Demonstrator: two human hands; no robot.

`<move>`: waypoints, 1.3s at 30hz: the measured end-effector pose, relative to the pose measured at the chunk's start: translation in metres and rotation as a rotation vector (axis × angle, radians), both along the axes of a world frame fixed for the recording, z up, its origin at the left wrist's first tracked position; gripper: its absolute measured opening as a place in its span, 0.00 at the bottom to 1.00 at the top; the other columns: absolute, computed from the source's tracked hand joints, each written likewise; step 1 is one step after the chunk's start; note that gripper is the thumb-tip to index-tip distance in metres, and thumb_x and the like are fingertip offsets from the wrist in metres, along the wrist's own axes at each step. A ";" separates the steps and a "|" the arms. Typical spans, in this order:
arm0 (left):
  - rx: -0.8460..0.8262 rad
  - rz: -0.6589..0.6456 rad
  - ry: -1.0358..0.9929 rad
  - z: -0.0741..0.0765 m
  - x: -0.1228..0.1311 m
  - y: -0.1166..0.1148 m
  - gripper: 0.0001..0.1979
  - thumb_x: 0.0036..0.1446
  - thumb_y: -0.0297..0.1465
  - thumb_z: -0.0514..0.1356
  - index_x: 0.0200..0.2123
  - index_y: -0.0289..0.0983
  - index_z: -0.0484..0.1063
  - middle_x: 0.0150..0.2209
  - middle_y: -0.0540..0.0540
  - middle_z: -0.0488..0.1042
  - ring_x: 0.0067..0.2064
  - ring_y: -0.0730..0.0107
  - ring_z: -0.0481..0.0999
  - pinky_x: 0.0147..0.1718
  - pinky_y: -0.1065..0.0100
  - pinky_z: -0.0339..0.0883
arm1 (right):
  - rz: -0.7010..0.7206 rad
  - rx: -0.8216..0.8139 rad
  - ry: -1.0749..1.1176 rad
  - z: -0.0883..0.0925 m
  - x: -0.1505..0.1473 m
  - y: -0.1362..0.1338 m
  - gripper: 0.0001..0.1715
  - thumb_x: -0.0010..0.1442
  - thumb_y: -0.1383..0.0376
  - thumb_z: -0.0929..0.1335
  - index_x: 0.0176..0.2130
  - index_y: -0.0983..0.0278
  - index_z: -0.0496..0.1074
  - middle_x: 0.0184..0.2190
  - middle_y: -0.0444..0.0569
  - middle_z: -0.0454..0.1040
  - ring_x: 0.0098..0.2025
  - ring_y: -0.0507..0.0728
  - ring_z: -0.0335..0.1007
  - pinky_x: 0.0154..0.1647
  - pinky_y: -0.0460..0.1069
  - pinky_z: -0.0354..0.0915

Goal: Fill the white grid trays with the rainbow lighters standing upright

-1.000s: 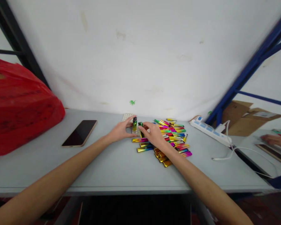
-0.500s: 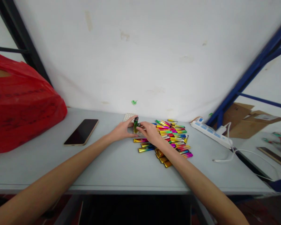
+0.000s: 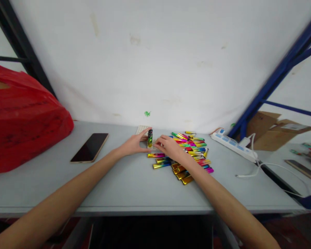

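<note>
"Scuffed white wall [image 3: 124, 69] behind, pale grey surface [image 3: 114, 186] in front. How does the left grip [image 3: 133, 144] stand?"

"Wide, finger and thumb curved like a C. Just inside that curve is a close row of slim pieces [image 3: 150, 139], upright, one behind another. I can't tell whether the grip presses on them."

"What do they look like?"

"Glossy, green running into gold lower down, with black tops lined up. A pale tray [image 3: 142, 129] with a dotted pattern shows just behind that grip."

"And the right grip [image 3: 168, 147]?"

"Narrow, fingertips bent in near the row but apart from it. I can't tell whether they hold anything."

"What lies around it?"

"Just beside and beneath its wrist, a heap of loose pieces [image 3: 197, 145], lying flat and overlapping. They're mirror-bright: magenta, yellow, green, blue and red, several fading from one colour to another. Plain gold ones [image 3: 181, 174] lie at the near edge."

"Further out?"

"Left of the left grip, a dark-screened phone [image 3: 90, 148], then a red bag [image 3: 28, 117]. Well right of the right grip, a white power strip [image 3: 234, 147]."
</note>
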State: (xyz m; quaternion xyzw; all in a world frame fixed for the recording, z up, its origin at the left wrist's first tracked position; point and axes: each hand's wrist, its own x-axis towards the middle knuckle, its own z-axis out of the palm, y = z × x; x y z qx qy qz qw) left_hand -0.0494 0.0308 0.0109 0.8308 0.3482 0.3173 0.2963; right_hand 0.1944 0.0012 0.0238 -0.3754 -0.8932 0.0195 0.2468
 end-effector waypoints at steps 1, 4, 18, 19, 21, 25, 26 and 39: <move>-0.009 -0.014 -0.007 0.000 -0.001 0.000 0.59 0.49 0.45 0.75 0.77 0.42 0.48 0.64 0.35 0.75 0.64 0.48 0.76 0.66 0.46 0.67 | 0.039 -0.017 0.003 0.001 0.006 -0.003 0.10 0.72 0.61 0.70 0.40 0.65 0.79 0.37 0.51 0.75 0.41 0.57 0.72 0.46 0.50 0.65; -0.029 -0.031 -0.023 0.001 -0.002 0.001 0.59 0.49 0.44 0.75 0.77 0.42 0.47 0.66 0.34 0.73 0.65 0.47 0.75 0.66 0.47 0.66 | 0.120 -0.086 -0.011 0.004 0.021 -0.014 0.13 0.70 0.56 0.71 0.41 0.63 0.80 0.38 0.52 0.76 0.43 0.59 0.73 0.48 0.52 0.66; -0.021 -0.007 -0.031 0.005 -0.002 -0.002 0.59 0.48 0.45 0.76 0.76 0.41 0.50 0.64 0.36 0.75 0.64 0.46 0.76 0.65 0.49 0.69 | 0.077 -0.234 0.055 0.005 0.024 -0.018 0.11 0.69 0.59 0.72 0.45 0.64 0.77 0.41 0.52 0.79 0.42 0.59 0.73 0.46 0.52 0.67; -0.022 -0.010 -0.032 0.005 -0.002 -0.002 0.59 0.48 0.45 0.76 0.76 0.41 0.50 0.64 0.36 0.75 0.64 0.46 0.76 0.65 0.49 0.69 | 0.075 -0.255 0.118 0.006 0.024 -0.018 0.10 0.69 0.59 0.72 0.46 0.64 0.77 0.41 0.51 0.80 0.40 0.58 0.73 0.44 0.52 0.67; -0.023 -0.017 -0.028 0.005 -0.002 -0.002 0.58 0.49 0.44 0.75 0.76 0.39 0.49 0.63 0.34 0.76 0.64 0.46 0.76 0.65 0.48 0.68 | 0.080 -0.289 0.271 0.006 0.024 -0.017 0.11 0.67 0.58 0.72 0.45 0.63 0.77 0.41 0.50 0.80 0.39 0.57 0.74 0.43 0.51 0.68; -0.010 -0.017 -0.001 0.004 -0.002 0.000 0.59 0.50 0.42 0.76 0.77 0.38 0.48 0.62 0.33 0.76 0.64 0.46 0.76 0.66 0.48 0.66 | 0.050 -0.395 0.567 0.000 0.022 -0.008 0.20 0.62 0.50 0.75 0.45 0.63 0.79 0.41 0.50 0.81 0.40 0.58 0.75 0.43 0.52 0.71; -0.004 -0.017 0.004 0.003 -0.002 0.000 0.59 0.50 0.42 0.76 0.77 0.38 0.47 0.62 0.33 0.76 0.64 0.47 0.76 0.66 0.48 0.66 | 0.040 -0.430 0.618 -0.001 0.021 -0.007 0.23 0.60 0.48 0.75 0.45 0.63 0.79 0.39 0.49 0.80 0.40 0.58 0.75 0.43 0.52 0.72; 0.010 -0.025 0.007 0.000 -0.003 0.002 0.59 0.51 0.41 0.75 0.77 0.39 0.46 0.62 0.35 0.77 0.62 0.48 0.78 0.64 0.50 0.68 | 0.210 -0.801 1.016 0.001 -0.001 -0.026 0.25 0.63 0.41 0.71 0.45 0.55 0.66 0.29 0.40 0.71 0.31 0.54 0.72 0.34 0.50 0.71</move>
